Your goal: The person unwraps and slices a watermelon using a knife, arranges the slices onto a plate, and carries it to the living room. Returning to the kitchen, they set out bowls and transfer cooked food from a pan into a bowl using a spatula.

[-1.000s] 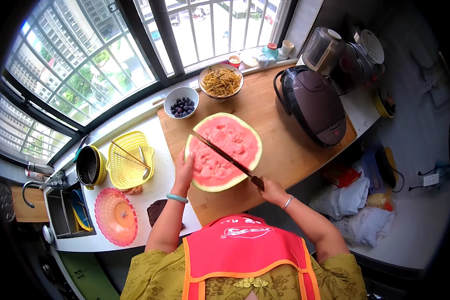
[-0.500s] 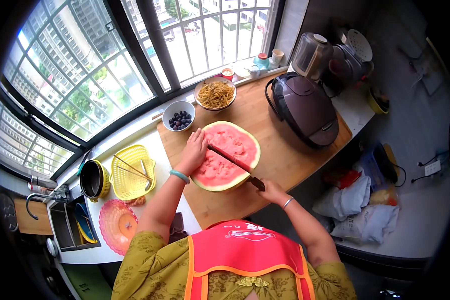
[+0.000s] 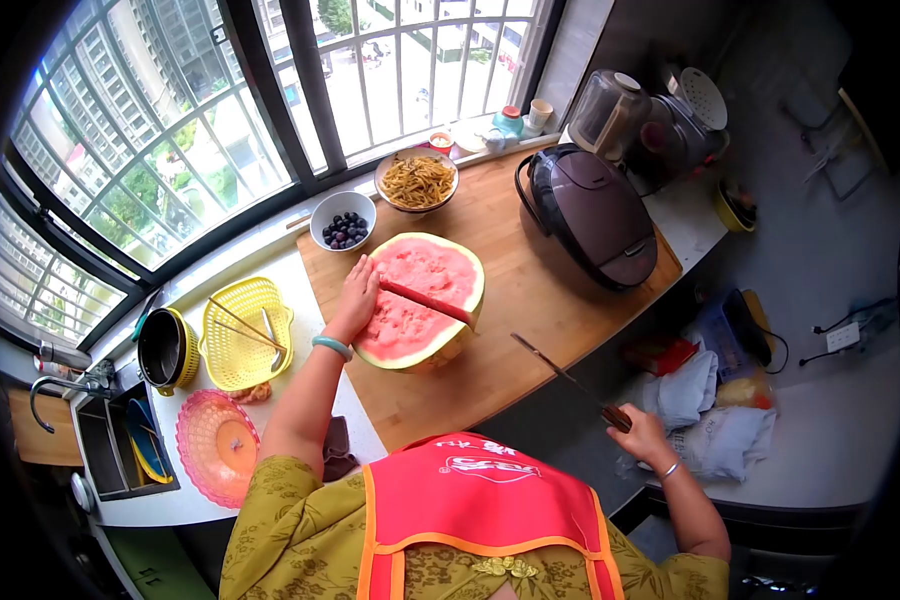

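Note:
A halved watermelon [image 3: 428, 272] lies on the wooden board [image 3: 530, 350], red flesh upward, with a straight cut running across it and opened into a gap on the right side. My left hand [image 3: 355, 300], a green bangle at its wrist, presses on the melon's left edge with the fingers laid along it. Away to the right, beyond the board's edge, my right hand [image 3: 638, 434] grips the dark handle of a knife [image 3: 560, 372]. The blade points up and left and is apart from the melon.
Behind the melon are a bowl of dark fruit [image 3: 345, 222] and a bowl of brown strips [image 3: 418, 182]. A rice cooker [image 3: 595, 215] stands at the board's right. To the left are a yellow basket [image 3: 245, 375], a pink basket [image 3: 195, 440] and a sink [image 3: 100, 450].
The knife has gone into the melon, cut across it and come out, moving right with my right hand. My left hand has shifted up the melon's left side.

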Motion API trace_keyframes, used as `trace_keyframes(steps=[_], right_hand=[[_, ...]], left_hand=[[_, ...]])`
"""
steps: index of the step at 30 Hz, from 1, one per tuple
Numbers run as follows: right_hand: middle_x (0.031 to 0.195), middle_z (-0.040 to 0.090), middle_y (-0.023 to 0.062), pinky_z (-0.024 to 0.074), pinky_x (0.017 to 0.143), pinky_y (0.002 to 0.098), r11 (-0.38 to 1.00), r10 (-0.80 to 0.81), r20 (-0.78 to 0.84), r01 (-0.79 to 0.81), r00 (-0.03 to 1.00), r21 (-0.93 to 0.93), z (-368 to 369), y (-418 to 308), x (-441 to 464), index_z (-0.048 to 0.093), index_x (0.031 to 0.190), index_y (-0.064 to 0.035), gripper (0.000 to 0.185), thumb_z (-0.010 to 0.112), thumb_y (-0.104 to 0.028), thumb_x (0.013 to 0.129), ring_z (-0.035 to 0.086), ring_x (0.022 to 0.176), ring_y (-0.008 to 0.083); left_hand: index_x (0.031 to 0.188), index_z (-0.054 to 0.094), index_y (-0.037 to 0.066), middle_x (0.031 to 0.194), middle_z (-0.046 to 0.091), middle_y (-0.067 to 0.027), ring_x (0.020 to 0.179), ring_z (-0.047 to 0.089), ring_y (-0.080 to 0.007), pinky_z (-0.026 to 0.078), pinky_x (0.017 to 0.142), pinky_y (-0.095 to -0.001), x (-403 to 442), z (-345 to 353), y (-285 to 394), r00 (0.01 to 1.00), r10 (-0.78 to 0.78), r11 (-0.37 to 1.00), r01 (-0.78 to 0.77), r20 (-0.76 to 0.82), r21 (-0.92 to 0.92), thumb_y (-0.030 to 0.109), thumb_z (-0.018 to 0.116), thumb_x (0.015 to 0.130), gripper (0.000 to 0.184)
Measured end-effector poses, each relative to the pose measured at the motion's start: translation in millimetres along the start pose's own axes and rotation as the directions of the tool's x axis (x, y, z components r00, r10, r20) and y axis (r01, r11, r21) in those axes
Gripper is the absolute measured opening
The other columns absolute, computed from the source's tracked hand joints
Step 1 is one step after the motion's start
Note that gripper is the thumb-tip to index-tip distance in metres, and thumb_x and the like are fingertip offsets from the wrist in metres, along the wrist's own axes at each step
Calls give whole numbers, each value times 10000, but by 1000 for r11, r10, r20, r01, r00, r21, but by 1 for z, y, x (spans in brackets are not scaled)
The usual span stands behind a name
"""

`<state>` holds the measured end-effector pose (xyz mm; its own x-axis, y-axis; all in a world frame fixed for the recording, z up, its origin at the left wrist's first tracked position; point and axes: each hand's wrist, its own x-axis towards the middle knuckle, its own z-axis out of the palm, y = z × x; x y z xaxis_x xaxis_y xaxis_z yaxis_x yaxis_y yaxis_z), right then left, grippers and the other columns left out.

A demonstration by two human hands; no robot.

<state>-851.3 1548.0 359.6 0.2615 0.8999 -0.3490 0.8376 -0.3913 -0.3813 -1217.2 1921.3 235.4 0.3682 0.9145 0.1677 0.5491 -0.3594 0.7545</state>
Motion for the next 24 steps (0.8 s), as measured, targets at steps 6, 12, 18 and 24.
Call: trace_keyframes(steps=[6, 12, 18, 24], right_hand=[[906, 575, 140, 464, 686, 411, 992, -104, -407, 66, 908, -107, 53, -5, 38, 502, 1014, -52, 368, 611, -170, 683, 571, 815, 320], [980, 537, 122, 444, 782, 381, 970, -111, -483, -11, 868, -242, 138, -18, 125, 472, 1079, -56, 461, 640, -135, 657, 544, 911, 287], [1007, 513, 161, 420, 839, 369, 972, -219, -436, 156, 873, -176, 126, -35, 145, 503, 1090, -17, 387, 612, -166, 750, 516, 946, 310], [1139, 514, 217, 394, 886, 351, 734, -142, -601, 491, 787, 469, 79, -137, 261, 517, 1125, 28, 392, 450, -279, 891, 511, 1033, 305]], left_hand=[[1258, 391, -39, 1358, 307, -213, 1264, 294, -309, 221, 1049, -339, -4, -5, 5, 999, -30, 1000, 29, 21, 5, 264, 352, 925, 452], [1259, 390, -37, 1338, 330, -223, 1245, 312, -339, 223, 1048, -370, -9, -6, 29, 1000, 0, 995, 0, 2, 101, 296, 341, 921, 477], [1267, 373, -36, 1350, 311, -223, 1250, 292, -356, 218, 1049, -380, -7, -5, 37, 1000, 21, 991, -23, 20, 135, 287, 343, 917, 477], [1272, 371, -32, 1360, 300, -212, 1270, 270, -328, 207, 1055, -356, -11, -7, 44, 997, 55, 991, -61, 53, 118, 269, 357, 919, 464]])
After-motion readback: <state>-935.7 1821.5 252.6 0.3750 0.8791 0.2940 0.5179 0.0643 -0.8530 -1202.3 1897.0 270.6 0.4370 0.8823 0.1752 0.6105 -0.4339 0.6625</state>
